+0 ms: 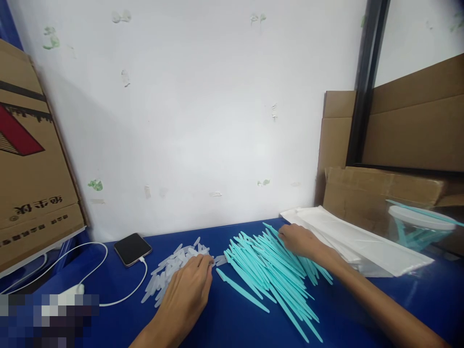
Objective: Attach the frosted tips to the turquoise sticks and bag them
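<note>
A loose pile of slim turquoise eyebrow razors [264, 266] lies on the blue table, most of them slanting the same way. At the pile's upper right, my right hand [299, 240] has its fingertips pinched on the end of one razor [271, 229]. To the left is a heap of small translucent plastic caps [163, 270]. My left hand [192, 280] rests over that heap's right side with its fingers curled together; what is between the fingertips is hidden. Just right of those fingertips lie a few caps [220, 260]. One razor [242, 290] lies apart at the pile's lower left.
A phone [132, 249] with a white cable lies at the left, near a printed carton [36, 193]. White plastic bags [348, 237] are stacked at the right. Beyond them stand a clear tub [416, 227] with turquoise pieces and cardboard boxes [380, 193]. A white wall [199, 121] rises behind.
</note>
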{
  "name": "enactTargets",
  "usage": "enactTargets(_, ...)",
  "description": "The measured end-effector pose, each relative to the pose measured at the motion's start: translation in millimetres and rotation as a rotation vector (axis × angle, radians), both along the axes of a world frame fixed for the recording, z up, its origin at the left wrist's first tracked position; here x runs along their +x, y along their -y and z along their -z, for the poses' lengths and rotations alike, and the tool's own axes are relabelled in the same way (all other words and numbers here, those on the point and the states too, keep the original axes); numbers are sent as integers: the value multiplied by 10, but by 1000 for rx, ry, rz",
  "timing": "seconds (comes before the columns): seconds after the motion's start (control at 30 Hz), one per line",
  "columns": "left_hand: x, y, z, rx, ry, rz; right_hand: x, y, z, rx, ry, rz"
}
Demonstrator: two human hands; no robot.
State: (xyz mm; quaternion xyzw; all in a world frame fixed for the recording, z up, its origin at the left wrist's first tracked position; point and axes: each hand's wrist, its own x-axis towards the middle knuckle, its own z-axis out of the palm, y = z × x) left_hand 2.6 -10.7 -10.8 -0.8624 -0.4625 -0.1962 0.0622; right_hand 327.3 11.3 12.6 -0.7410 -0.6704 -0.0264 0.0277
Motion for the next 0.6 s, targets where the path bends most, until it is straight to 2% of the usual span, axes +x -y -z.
enactTargets(0.2, -27, -74, 114, 90, 47, 39, 12, -7, 6, 47, 1, 6)
enactTargets(0.4, -18, -52, 84, 90, 39, 55, -119, 62, -150, 174, -41, -47)
enactTargets(0.5, -5, -32, 50, 101, 36, 69, -274, 164, -241, 222, -110, -201)
enactTargets(0.6, 0, -31, 30, 112, 21, 57, -417, 269, -264, 277, -214, -481)
